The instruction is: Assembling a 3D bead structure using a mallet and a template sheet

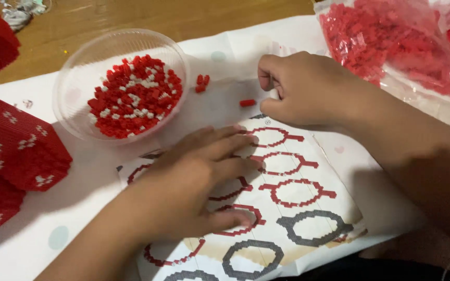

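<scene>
Across the wooden table [131,18] lay a broad white paper sheet with pale dots [37,250], and on it, toward the near edge, rested a printed pattern page of red and grey octagonal ring outlines [298,208]. At the far right corner sat a clear plastic bag packed with small red bricks [391,41]. On the left edge stood a built red block piece with white speckles [16,151], with more of the same red build below it, and another red piece showed at the top left corner. Beside it, further up the sheet, a clear round plastic bowl [74,67] held a heap of loose red and white bricks [134,96].

Flat on the pattern page pressed the left hand [194,182], palm down, fingers [235,148] spread a little apart and stretched over the red rings, gripping nothing. Above it, at the top edge of the page, hovered the right hand [308,88], its fingers curled in with thumb and forefinger drawn close together; whether they pinched a brick could not be made out.

Just left of that hand a single small red brick [247,102] lay on the white sheet, and a tiny pair of joined red bricks [202,83] sat near the bowl's rim.
</scene>
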